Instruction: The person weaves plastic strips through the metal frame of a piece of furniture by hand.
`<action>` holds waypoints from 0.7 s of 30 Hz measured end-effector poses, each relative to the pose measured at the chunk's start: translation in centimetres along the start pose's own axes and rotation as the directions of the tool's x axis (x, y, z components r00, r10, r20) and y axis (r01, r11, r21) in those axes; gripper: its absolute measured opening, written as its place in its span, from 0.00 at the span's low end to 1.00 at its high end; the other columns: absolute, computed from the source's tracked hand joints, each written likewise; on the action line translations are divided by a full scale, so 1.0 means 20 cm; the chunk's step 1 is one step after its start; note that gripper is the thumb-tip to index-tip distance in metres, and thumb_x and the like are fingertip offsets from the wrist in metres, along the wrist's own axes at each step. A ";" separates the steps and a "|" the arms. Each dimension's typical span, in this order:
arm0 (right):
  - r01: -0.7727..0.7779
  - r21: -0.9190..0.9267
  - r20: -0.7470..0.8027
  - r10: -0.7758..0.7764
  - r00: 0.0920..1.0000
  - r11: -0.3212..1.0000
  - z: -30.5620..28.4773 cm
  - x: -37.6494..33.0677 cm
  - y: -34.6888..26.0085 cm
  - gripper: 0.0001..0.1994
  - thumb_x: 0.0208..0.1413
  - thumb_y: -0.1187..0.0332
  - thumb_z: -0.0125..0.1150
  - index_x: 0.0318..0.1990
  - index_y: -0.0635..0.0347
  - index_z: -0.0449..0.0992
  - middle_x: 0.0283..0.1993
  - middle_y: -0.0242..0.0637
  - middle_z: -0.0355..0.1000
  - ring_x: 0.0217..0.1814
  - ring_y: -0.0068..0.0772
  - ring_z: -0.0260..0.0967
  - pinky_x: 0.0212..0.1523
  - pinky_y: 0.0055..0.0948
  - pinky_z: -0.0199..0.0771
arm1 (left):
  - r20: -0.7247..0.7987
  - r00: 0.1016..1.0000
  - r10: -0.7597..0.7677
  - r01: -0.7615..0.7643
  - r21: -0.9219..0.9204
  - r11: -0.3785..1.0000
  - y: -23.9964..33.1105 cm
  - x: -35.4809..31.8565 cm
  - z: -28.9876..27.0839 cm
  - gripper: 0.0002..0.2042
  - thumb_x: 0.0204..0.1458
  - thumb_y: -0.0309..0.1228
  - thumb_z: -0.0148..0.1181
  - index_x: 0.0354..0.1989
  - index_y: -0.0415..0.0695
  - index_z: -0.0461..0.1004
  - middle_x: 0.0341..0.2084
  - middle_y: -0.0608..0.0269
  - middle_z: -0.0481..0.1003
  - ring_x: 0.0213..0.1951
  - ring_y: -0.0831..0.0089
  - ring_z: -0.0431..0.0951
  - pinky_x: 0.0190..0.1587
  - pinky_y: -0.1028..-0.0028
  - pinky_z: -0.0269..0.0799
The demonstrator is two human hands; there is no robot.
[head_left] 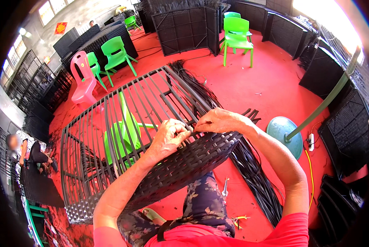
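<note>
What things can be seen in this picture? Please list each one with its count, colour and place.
wicker frame: one, black, partly woven, across the person's lap
loose strands: a bundle, black, on the red floor right of the frame
green chairs: about five, far side of the floor and one under the frame
pink chair: one, far left
woven panels: many, black, along the walls
fan base: one, teal, with a pole, right
power strip: one, white, beside the base
another person: one, seated at the left edge
left hand: on the weave edge, gripping a strand
right hand: pinching a strand at the frame
</note>
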State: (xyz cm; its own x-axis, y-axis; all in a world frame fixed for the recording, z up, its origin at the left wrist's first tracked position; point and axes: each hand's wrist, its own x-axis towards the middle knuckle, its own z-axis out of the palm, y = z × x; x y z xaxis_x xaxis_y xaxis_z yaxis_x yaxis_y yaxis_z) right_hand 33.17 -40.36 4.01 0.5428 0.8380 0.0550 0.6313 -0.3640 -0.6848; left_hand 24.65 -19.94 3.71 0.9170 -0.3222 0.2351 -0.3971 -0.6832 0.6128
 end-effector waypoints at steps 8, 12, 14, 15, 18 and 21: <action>-0.216 0.326 0.000 0.229 0.974 0.920 0.00 -0.04 -0.03 0.15 0.46 0.58 0.57 0.24 0.62 0.75 0.15 0.34 0.64 0.19 0.20 0.61 0.20 0.25 0.60 | -0.013 0.994 -0.106 0.103 -0.154 0.983 -0.04 0.00 0.00 0.12 0.51 0.38 0.54 0.28 0.42 0.77 0.36 0.59 0.68 0.44 0.64 0.64 0.48 0.66 0.58; -0.220 0.135 -0.155 0.240 0.958 0.966 -0.02 -0.07 -0.09 0.11 0.41 0.63 0.53 0.21 0.63 0.72 0.15 0.40 0.64 0.21 0.28 0.65 0.23 0.31 0.63 | -0.006 1.000 -0.017 0.018 0.223 0.975 -0.14 -0.01 0.07 0.17 0.52 0.43 0.49 0.35 0.42 0.76 0.50 0.50 0.61 0.56 0.54 0.54 0.57 0.60 0.50; -0.238 0.030 -0.136 0.240 0.961 0.971 0.02 -0.04 -0.08 0.12 0.43 0.62 0.52 0.21 0.63 0.71 0.16 0.39 0.64 0.20 0.29 0.63 0.23 0.30 0.61 | 0.090 0.994 -0.070 0.045 0.256 0.966 -0.11 0.01 0.07 0.17 0.51 0.43 0.49 0.41 0.43 0.74 0.56 0.42 0.55 0.60 0.44 0.45 0.60 0.54 0.42; -0.248 -0.076 -0.119 0.238 0.964 0.966 0.04 -0.03 -0.07 0.13 0.44 0.62 0.51 0.21 0.63 0.70 0.16 0.39 0.64 0.20 0.29 0.61 0.23 0.30 0.60 | 0.087 0.994 -0.069 0.045 0.256 0.966 -0.11 0.02 0.08 0.17 0.51 0.43 0.49 0.41 0.43 0.74 0.56 0.42 0.55 0.60 0.44 0.45 0.60 0.54 0.42; -0.190 -0.130 -0.126 0.174 0.977 0.973 0.06 -0.01 -0.07 0.13 0.44 0.60 0.52 0.22 0.62 0.73 0.17 0.42 0.66 0.21 0.34 0.64 0.25 0.33 0.62 | 0.139 0.977 -0.160 0.119 0.265 0.957 -0.11 0.03 0.09 0.14 0.50 0.41 0.51 0.39 0.47 0.75 0.54 0.44 0.58 0.60 0.47 0.48 0.61 0.54 0.38; -0.178 -0.083 -0.084 0.172 0.982 0.980 0.05 -0.01 -0.10 0.12 0.46 0.60 0.54 0.28 0.59 0.76 0.21 0.41 0.69 0.24 0.35 0.66 0.29 0.33 0.65 | 0.178 0.983 -0.041 0.025 0.092 0.995 -0.18 0.06 0.04 0.12 0.48 0.39 0.55 0.33 0.45 0.76 0.50 0.50 0.62 0.56 0.57 0.56 0.60 0.58 0.42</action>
State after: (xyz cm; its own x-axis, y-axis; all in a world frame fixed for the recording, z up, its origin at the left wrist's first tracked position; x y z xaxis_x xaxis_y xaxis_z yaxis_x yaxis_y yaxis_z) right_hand 31.22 -39.47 4.59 0.6877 0.7260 -0.0025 0.5683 -0.5404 -0.6206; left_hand 27.15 -18.43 1.23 0.9112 -0.4057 0.0718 -0.3762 -0.7483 0.5464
